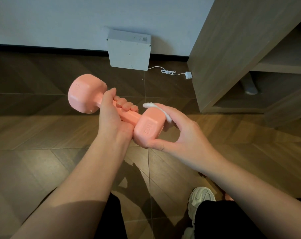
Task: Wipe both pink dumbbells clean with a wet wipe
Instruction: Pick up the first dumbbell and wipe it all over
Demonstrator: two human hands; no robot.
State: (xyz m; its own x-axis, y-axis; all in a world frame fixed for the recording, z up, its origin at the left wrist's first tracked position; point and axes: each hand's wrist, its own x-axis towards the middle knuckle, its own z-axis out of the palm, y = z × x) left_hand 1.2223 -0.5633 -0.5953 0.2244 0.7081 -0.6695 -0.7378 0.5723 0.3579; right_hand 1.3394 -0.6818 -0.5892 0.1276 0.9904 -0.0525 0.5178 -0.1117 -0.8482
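Pink dumbbell (129,116) held in the air above a wood-pattern floor (34,131), lying slantwise; far head up and to the left, near head lower and to the right, embossed end face turned towards the camera.

Left hand (110,111) wraps the handle; fingers curled fully round it, fingertips showing on the far side, thumb lying up along the bar towards the far head; firm closed grip.

Right hand (179,135) cups the near head; wet wipe (148,105), white and bunched, pressed between the curled fingers and the head's far-right side, one end sticking out above the head; thumb laid along the head's lower edge; hand half closed around head and wipe together.

A small pink patch shows just below the right forearm; too hidden to identify.

Surroundings: white box (129,50) leaning on the wall; white cable and adapter (188,75) on the floor beside it; wooden shelf unit (232,57) at right; pale sneaker (201,199) and black trousers (215,219) at bottom.
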